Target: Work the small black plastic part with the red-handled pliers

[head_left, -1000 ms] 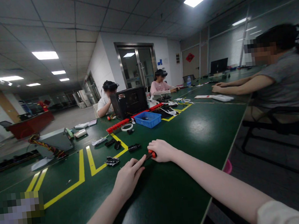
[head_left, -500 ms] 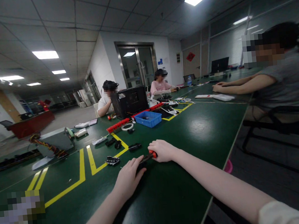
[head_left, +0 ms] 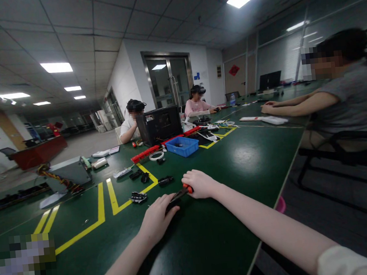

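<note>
Over the green table, my right hand (head_left: pixel 199 184) is closed round the red handles of what looks like a pair of scissors (head_left: pixel 180 194). The dark blades point left towards my left hand (head_left: pixel 159 215). That hand's fingers and thumb close on a small dark piece, mostly hidden, at the blade end; I cannot make out its kind. Just beyond the hands lies a black cylindrical part (head_left: pixel 166 180). Left of it is a small bundle of black and white pieces (head_left: pixel 139 197).
A blue bin (head_left: pixel 182 148), red strips (head_left: pixel 145 153), a white coil (head_left: pixel 156 156) and a black computer case (head_left: pixel 159 124) stand farther back. On the left is a metal power supply with wires (head_left: pixel 66 172). A person in grey (head_left: pixel 351 91) sits at right; two others sit beyond.
Both hands stay in nearly the same place. The right hand and the tool's handles have shifted very slightly.
</note>
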`<state>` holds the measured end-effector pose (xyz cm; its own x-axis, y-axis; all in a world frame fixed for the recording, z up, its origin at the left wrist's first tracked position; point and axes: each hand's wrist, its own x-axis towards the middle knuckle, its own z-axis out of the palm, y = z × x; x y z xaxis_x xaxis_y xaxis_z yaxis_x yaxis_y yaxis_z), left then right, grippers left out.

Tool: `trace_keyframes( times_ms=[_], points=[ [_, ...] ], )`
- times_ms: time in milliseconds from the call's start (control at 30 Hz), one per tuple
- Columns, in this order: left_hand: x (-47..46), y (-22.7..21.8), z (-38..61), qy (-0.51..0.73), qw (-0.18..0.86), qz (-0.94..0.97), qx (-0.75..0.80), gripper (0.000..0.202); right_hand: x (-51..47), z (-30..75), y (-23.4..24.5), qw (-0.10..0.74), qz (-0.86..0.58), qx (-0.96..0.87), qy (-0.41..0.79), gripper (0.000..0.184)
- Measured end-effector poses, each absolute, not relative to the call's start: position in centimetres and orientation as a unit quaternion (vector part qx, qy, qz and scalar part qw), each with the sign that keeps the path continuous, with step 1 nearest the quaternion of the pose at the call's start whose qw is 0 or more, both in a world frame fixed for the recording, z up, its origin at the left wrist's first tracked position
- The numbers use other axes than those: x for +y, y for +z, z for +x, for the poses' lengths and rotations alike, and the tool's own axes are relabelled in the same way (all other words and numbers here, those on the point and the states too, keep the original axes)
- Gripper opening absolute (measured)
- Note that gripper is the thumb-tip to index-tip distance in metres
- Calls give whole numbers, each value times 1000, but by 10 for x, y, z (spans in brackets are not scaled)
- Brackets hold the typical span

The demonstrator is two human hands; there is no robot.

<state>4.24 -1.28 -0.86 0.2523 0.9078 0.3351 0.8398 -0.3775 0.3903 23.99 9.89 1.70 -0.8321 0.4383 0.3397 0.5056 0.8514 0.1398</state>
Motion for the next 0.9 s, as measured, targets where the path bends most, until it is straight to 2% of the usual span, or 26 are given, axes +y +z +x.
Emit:
trace_keyframes(
  times_ms=[167,467,900],
  points=[
    [-11,-11,41,280,87,776,559,33,101,240,16,161,-255,-947,-113,11],
    [-17,-5,44,261,78,782,561,44,103,239,13,136,-262,-949,-111,11],
    [-18,-4,44,254,84,773,576,45,101,240,16,142,-262,-950,-99,14]
  ],
)
